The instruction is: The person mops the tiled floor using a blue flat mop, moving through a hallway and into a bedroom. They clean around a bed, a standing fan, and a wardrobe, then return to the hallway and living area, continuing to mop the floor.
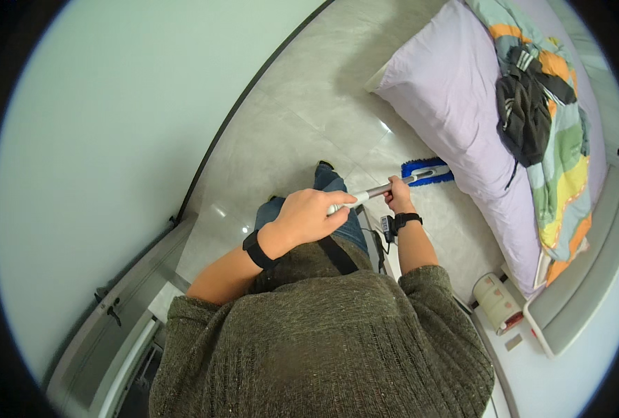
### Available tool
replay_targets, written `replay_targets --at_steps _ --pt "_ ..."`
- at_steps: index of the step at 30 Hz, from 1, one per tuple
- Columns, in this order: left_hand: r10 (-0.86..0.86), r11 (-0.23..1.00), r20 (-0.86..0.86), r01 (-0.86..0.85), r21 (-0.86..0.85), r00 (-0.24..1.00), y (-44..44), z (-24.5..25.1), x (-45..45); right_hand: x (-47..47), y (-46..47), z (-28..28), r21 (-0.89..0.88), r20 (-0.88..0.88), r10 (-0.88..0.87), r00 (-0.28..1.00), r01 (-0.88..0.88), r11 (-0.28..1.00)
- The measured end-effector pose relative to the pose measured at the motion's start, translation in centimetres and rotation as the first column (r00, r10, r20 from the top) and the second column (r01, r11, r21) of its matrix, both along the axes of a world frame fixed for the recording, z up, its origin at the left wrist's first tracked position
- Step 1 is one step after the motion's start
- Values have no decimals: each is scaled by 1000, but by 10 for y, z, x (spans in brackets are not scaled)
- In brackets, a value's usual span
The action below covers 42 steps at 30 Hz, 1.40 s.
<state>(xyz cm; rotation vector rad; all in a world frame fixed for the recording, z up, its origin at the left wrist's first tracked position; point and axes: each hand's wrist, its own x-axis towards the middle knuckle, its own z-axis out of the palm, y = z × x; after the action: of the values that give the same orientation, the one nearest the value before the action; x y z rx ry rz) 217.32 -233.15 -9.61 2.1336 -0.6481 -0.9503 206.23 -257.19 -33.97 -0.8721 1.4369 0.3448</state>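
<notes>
My left hand [309,213] grips the white end of a mop handle [377,191], fingers wrapped round the grip. Further down the metal pole, my right hand [399,195] is closed round it. The handle slopes away to the right, down to a flat mop head [419,168] with a blue fringed pad. That pad lies on the tiled floor [309,120] against the side of the bed [461,115], and its far end meets the hanging sheet. Whether part of it is under the bed I cannot tell.
A dark jacket [526,104] with white stripes lies on a multicoloured quilt [563,193] on the bed. A pale wall [116,120] with dark skirting runs along the left. A cylindrical container [495,300] stands near the padded headboard [586,292]. Grey furniture [147,282] is at lower left.
</notes>
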Motion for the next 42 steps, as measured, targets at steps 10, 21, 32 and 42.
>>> replay_targets --at_steps 10,21,32,42 --pt "400 916 -117 -399 36 909 120 2 -68 29 97 -6 -7 -48 508 860 -509 861" --pt "533 844 -33 -528 97 845 289 21 -183 -15 269 -4 49 -52 785 618 -783 620" --pt "898 368 138 -885 285 418 469 62 -328 -75 533 -59 -143 192 937 -291 -953 -266" --pt "891 278 389 -959 -64 232 482 111 -365 -86 635 46 228 454 866 209 -967 114"
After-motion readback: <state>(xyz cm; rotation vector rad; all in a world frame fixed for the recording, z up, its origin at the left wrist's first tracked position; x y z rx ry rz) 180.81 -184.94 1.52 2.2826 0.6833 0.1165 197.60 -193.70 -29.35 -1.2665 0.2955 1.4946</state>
